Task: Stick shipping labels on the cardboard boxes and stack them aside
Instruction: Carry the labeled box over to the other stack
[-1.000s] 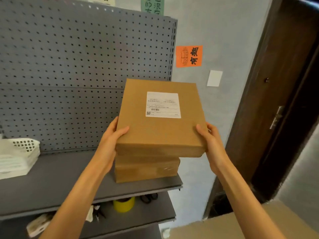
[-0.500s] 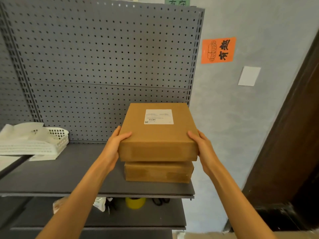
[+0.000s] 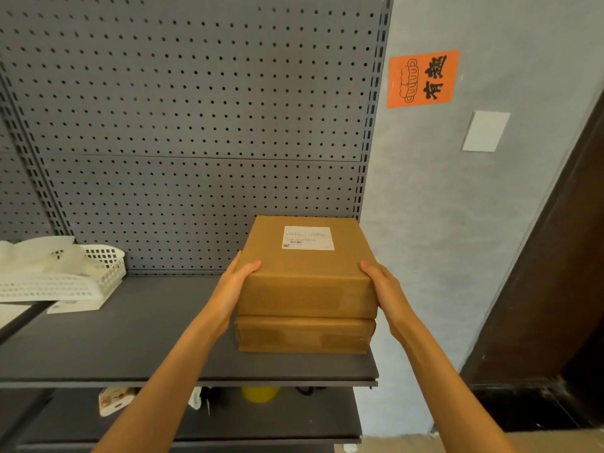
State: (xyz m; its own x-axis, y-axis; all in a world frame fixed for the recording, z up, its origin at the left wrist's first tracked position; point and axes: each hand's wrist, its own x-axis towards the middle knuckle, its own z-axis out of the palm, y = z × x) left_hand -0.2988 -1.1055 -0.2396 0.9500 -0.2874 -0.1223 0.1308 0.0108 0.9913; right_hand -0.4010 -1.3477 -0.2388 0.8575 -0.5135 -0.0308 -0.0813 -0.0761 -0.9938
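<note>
Labelled box on top of second box, both hands on its sides.

Left hand (image 3: 233,286) grips the top box (image 3: 307,276) on its left side, thumb curled over the top edge; right hand (image 3: 384,286) clasps the right side. Top box sits between the fingers, flush on the lower box (image 3: 304,335), on the grey shelf (image 3: 130,338). Shipping label (image 3: 308,238) lies beyond the fingertips, near the far edge. White basket (image 3: 108,266) well left of the left hand.
</note>
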